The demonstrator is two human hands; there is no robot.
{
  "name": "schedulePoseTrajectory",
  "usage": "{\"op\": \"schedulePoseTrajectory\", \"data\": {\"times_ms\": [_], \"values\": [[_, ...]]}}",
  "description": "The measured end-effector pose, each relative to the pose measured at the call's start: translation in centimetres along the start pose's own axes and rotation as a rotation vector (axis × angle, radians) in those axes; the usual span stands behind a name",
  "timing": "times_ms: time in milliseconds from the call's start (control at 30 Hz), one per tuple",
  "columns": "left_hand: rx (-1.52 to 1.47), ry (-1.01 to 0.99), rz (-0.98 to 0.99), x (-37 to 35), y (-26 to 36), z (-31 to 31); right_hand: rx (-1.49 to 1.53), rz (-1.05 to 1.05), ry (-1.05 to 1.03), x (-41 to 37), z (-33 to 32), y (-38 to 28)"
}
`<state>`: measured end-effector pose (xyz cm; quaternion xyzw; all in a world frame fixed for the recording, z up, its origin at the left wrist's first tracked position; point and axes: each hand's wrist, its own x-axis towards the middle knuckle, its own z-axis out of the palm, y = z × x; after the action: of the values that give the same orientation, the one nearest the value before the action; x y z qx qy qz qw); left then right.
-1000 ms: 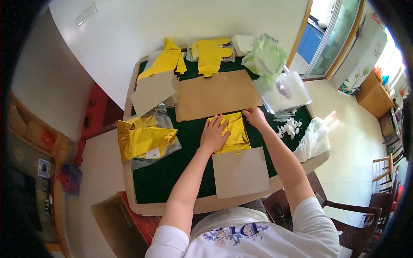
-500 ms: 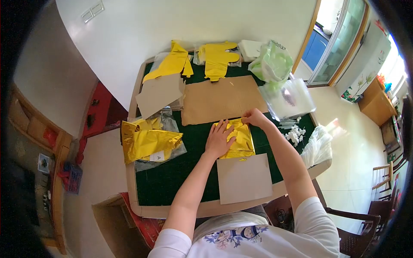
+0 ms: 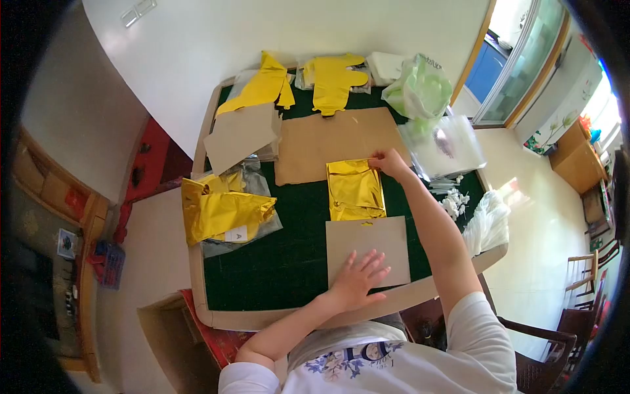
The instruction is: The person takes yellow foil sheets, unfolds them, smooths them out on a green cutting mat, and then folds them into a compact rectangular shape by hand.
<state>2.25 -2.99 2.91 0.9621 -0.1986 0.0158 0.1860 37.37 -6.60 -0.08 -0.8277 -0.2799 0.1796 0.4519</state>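
Note:
My left hand (image 3: 359, 281) lies with fingers spread on a flat grey cardboard piece (image 3: 367, 238) near the table's front edge. Just beyond that card, touching or nearly touching it, is a folded rectangle of shiny gold foil (image 3: 356, 197). At the foil's far right corner, my right hand (image 3: 392, 164) pinches the edge between thumb and fingers. A small yellow bit (image 3: 366, 224) shows at the card's far edge. Behind the foil lies a large brown cardboard sheet (image 3: 341, 141).
Crumpled gold foil (image 3: 230, 213) with a labelled clear bag lies left. Grey cards (image 3: 239, 141), yellow foil shapes (image 3: 338, 82) and a green-white plastic bag (image 3: 420, 88) lie farther back. Clear sleeves (image 3: 443, 148), small white pieces (image 3: 454, 205) and white plastic (image 3: 487, 220) are right.
My left hand has come off the gold foil and down onto the grey card. Foil and card have shifted away from me, while my right hand stays at the foil's far corner.

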Motion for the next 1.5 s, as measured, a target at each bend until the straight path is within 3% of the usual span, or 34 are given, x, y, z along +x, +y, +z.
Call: {"op": "schedulePoseTrajectory", "data": {"times_ms": [200, 800, 1500], "values": [[-0.02, 0.045, -0.074, -0.8, 0.4, 1.8, 0.083, 0.076, -0.027, 0.2, 0.1, -0.6], [-0.037, 0.016, -0.106, -0.6, 0.2, 1.7, 0.262, -0.224, 0.031, -7.8, -4.0, -6.2], [-0.009, 0.057, -0.11, 0.0, -0.6, 1.9, 0.241, -0.09, 0.009, -5.1, -2.8, -5.2]]}}
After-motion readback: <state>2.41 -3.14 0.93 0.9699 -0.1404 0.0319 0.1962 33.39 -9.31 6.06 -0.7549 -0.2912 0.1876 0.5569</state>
